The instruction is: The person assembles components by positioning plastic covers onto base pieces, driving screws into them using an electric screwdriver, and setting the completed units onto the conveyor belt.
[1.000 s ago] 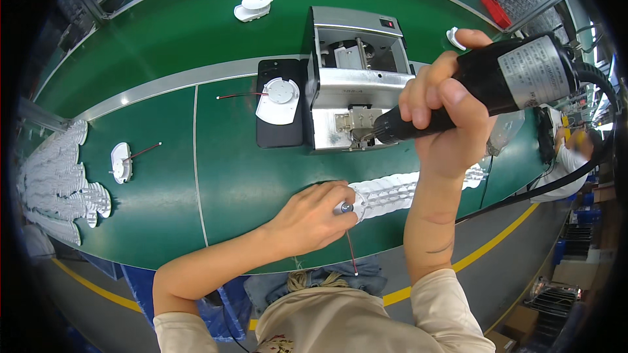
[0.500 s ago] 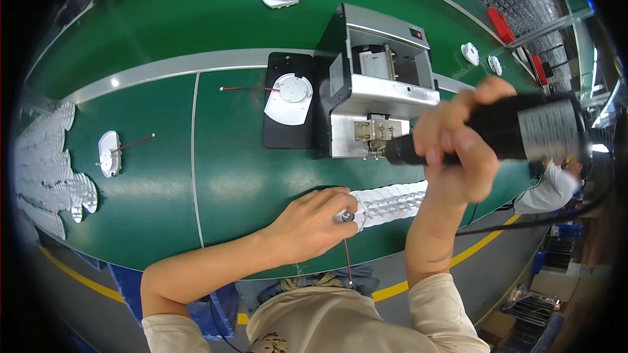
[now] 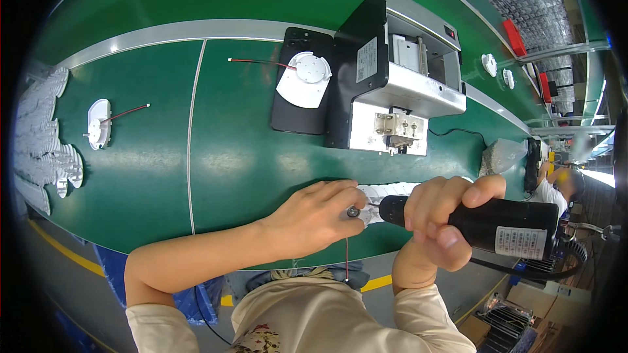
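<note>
My left hand [image 3: 313, 217] is closed on a white plastic part near the table's front edge, mostly hidden by the fingers. A small dark round piece [image 3: 353, 211] shows at its fingertips, and a thin red-and-black wire [image 3: 347, 258] hangs down below. In my right hand [image 3: 439, 219] is a black electric screwdriver [image 3: 500, 222], lying nearly level. Its bit points left and reaches the white part beside my left fingers; whether it touches a screw cannot be made out. Behind it runs a row of overlapping white plastic parts [image 3: 391, 190], partly covered by the tool.
A metal screw feeder [image 3: 412, 85] stands beyond my hands. Left of it, a white disc-shaped part [image 3: 307, 78] with a wire lies on a black plate [image 3: 297, 117]. Another wired part [image 3: 99, 124] and stacked white parts [image 3: 49, 144] are at left. A clear bag [image 3: 502, 155] sits at right.
My right hand has brought the screwdriver from the feeder's front down and toward me, to the part at my left hand. My left hand keeps its hold. The whole view has shifted slightly.
</note>
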A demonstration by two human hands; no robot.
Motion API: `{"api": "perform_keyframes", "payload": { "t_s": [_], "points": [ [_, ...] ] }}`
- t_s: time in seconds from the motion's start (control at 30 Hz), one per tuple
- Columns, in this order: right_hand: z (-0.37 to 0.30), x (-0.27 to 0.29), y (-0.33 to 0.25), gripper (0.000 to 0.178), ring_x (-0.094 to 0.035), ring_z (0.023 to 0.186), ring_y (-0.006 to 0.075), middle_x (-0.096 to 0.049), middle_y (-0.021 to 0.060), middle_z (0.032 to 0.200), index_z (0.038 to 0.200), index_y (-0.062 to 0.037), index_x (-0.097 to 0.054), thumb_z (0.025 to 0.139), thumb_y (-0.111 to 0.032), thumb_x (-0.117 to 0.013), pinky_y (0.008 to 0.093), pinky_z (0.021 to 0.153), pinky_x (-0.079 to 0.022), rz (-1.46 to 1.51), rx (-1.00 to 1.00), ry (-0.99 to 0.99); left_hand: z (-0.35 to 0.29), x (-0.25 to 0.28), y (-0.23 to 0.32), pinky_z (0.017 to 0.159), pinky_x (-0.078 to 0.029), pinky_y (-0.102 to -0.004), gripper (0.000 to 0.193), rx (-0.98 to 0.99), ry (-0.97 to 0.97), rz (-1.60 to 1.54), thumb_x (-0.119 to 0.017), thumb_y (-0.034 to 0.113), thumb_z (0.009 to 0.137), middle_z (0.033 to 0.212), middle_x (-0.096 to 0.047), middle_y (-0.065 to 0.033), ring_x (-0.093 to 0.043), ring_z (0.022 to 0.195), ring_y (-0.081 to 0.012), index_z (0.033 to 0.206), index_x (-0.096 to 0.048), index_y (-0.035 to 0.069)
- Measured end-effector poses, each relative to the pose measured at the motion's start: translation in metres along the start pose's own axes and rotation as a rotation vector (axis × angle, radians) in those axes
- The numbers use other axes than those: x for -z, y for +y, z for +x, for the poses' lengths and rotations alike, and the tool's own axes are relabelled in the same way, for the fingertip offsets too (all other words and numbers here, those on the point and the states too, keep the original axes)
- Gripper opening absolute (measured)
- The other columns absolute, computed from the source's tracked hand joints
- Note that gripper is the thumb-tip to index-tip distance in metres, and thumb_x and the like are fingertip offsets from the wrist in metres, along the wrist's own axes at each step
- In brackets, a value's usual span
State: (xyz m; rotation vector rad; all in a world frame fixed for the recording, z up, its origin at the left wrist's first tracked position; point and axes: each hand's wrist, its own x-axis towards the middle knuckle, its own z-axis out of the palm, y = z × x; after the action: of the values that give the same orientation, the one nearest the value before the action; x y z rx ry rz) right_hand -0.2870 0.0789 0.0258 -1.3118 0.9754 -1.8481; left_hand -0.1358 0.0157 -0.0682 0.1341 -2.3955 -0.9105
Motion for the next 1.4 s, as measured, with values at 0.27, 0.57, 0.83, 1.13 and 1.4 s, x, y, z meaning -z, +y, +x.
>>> {"api": "perform_keyframes", "payload": {
  "t_s": [0.27, 0.57, 0.83, 1.13, 1.4],
  "points": [
    [-0.003, -0.005, -0.008, 0.034, -0.047, 0.050, 0.0172, -0.049, 0.0074, 0.063, 0.092, -0.0060, -0.043, 0.070, -0.001, -0.069, 0.0308, 0.048, -0.043, 0.030, -0.080, 0.008, 0.004, 0.001, 0.004, 0.078, -0.051, -0.0358, 0.008, 0.017, 0.007, -0.003, -0.065, 0.012, 0.067, 0.099, -0.052, -0.0054, -0.057, 0.102, -0.0268, 0.075, -0.063, 0.010],
    [0.021, 0.003, -0.009, 0.037, -0.047, 0.048, 0.0158, -0.047, 0.0066, 0.061, 0.100, -0.0038, -0.043, 0.070, -0.003, -0.064, 0.0303, 0.047, -0.042, 0.151, 0.002, -0.024, 0.003, 0.001, 0.003, 0.078, -0.049, -0.0334, 0.013, -0.001, 0.010, -0.009, -0.060, 0.011, 0.066, 0.099, -0.051, -0.0069, -0.056, 0.098, -0.0244, 0.079, -0.061, 0.010],
    [0.077, 0.015, -0.005, 0.043, -0.041, 0.041, 0.0141, -0.045, 0.0072, 0.062, 0.112, -0.0002, -0.041, 0.070, -0.005, -0.051, 0.0306, 0.042, -0.041, 0.011, 0.140, 0.065, 0.002, 0.000, 0.002, 0.082, -0.049, -0.0374, 0.016, 0.028, -0.045, -0.042, -0.067, 0.009, 0.068, 0.101, -0.050, -0.0061, -0.055, 0.105, -0.0276, 0.081, -0.058, 0.009],
    [0.058, 0.007, -0.002, 0.035, -0.039, 0.043, 0.0113, -0.039, 0.0030, 0.061, 0.106, -0.0045, -0.041, 0.074, -0.010, -0.055, 0.0274, 0.044, -0.036, -0.004, 0.074, 0.014, -0.002, 0.000, 0.001, 0.081, -0.049, -0.0377, 0.015, 0.038, -0.019, -0.056, -0.067, 0.009, 0.067, 0.100, -0.050, -0.0060, -0.055, 0.105, -0.0276, 0.079, -0.059, 0.010],
    [-0.004, 0.001, -0.016, 0.037, -0.047, 0.043, 0.0157, -0.050, 0.0055, 0.060, 0.097, -0.0067, -0.040, 0.070, -0.003, -0.065, 0.0307, 0.041, -0.042, 0.114, 0.032, -0.040, -0.001, 0.002, 0.001, 0.080, -0.048, -0.0321, 0.014, 0.023, -0.015, -0.038, -0.061, 0.011, 0.066, 0.100, -0.050, -0.0059, -0.053, 0.100, -0.0231, 0.080, -0.063, 0.010]
  ]
}}
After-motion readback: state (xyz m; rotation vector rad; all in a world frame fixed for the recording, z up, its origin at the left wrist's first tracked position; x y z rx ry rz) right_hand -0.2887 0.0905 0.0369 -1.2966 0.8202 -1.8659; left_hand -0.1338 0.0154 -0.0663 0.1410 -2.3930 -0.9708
